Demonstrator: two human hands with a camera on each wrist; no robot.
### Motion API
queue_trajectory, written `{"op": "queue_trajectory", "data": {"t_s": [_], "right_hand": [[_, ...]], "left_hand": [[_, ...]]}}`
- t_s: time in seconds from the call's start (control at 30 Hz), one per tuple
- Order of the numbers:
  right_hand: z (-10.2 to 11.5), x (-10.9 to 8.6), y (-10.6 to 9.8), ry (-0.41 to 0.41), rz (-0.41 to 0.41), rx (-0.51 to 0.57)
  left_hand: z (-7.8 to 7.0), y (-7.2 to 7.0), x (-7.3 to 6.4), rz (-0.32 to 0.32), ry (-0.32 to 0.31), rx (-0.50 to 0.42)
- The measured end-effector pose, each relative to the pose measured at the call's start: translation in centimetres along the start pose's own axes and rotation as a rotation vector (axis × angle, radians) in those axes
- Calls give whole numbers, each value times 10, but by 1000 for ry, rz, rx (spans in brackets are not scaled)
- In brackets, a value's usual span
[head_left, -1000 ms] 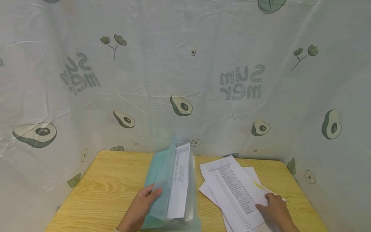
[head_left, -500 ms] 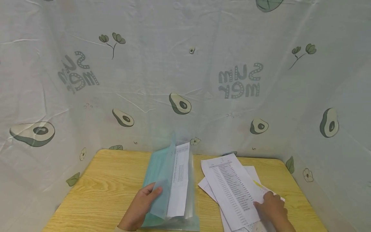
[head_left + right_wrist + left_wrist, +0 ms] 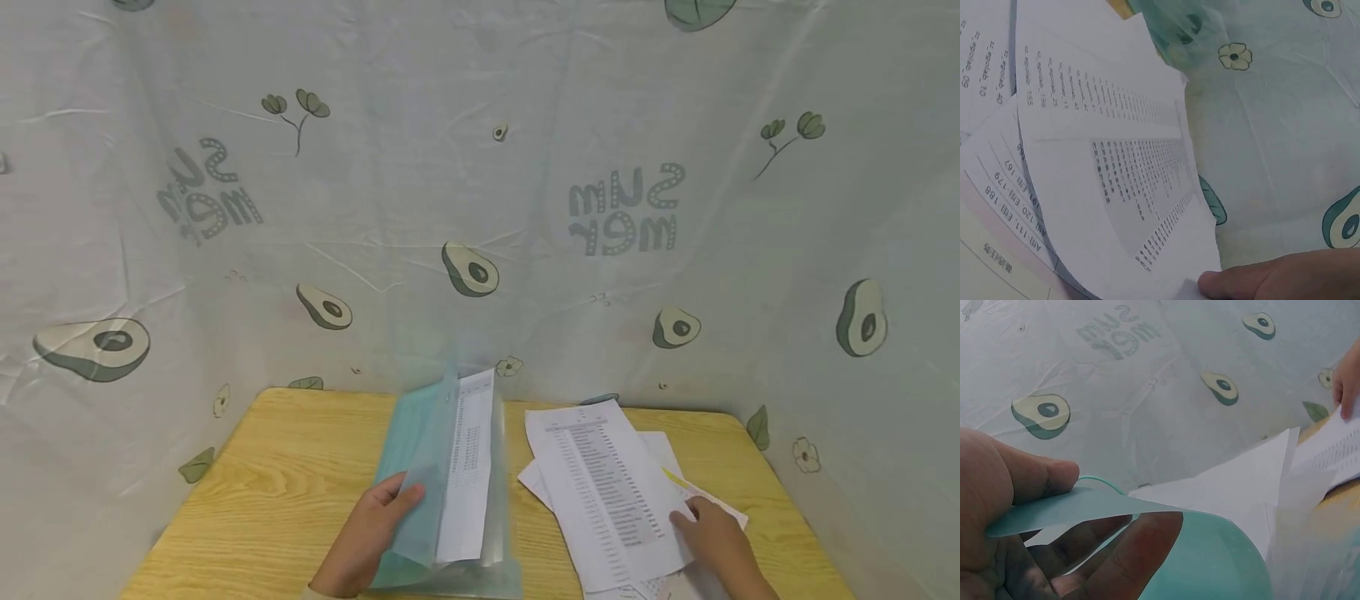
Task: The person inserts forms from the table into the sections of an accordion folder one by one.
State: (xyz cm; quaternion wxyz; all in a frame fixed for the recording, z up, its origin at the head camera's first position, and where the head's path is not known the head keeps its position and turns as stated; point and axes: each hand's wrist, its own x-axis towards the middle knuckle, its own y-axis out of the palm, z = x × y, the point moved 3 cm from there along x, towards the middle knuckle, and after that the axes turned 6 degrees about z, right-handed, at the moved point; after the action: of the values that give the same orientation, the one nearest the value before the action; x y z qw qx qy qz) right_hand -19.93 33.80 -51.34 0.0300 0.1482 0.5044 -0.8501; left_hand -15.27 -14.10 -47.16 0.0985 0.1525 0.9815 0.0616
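A translucent teal file folder point(image 3: 416, 442) stands partly spread at the middle of the table, with printed white sheets point(image 3: 468, 467) inside it. My left hand point(image 3: 371, 525) pinches the folder's cover between thumb and fingers; the left wrist view shows the thumb point(image 3: 1047, 478) on top and the fingers beneath. To the right, my right hand point(image 3: 716, 533) pinches the right edge of a printed sheet point(image 3: 600, 492), which lies at a slant over other papers. In the right wrist view the thumb point(image 3: 1235, 284) presses on that sheet's edge, and the fingers under it are hidden.
More papers point(image 3: 660, 450) lie fanned beneath the top sheet, one with a yellow strip point(image 3: 675, 477). The wood-grain table point(image 3: 262, 483) ends against a pale curtain point(image 3: 390, 208) with avocado prints, which hangs behind and at both sides.
The right hand has raised and shifted the top sheet slightly, baring more of the papers beneath at its lower edge. The left hand and the folder hold nearly the same position.
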Motion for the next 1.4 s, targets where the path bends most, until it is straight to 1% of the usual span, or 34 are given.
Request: {"op": "queue_trajectory", "data": {"t_s": [0.07,0.13,0.27,0.37,0.53,0.9,1.1,1.4], "right_hand": [[2,-3,-1,-29,-20,53],[2,-5,1,-37,-24,102],[-5,-4,12,37,29,198],[-10,-4,20,96,60,234],[-13,-4,24,90,37,215],[-14,-5,29,108,32,258],[-12,-6,29,107,29,269],[-9,-7,26,97,15,257]], "left_hand": [[-1,0,0,0,1,1],[-1,0,-1,-1,2,1],[-1,0,-1,2,5,3],[0,0,-1,1,5,2],[1,0,-1,-15,6,14],[3,2,0,-34,4,24],[3,2,0,-42,0,25],[1,3,-1,-52,-4,25]]}}
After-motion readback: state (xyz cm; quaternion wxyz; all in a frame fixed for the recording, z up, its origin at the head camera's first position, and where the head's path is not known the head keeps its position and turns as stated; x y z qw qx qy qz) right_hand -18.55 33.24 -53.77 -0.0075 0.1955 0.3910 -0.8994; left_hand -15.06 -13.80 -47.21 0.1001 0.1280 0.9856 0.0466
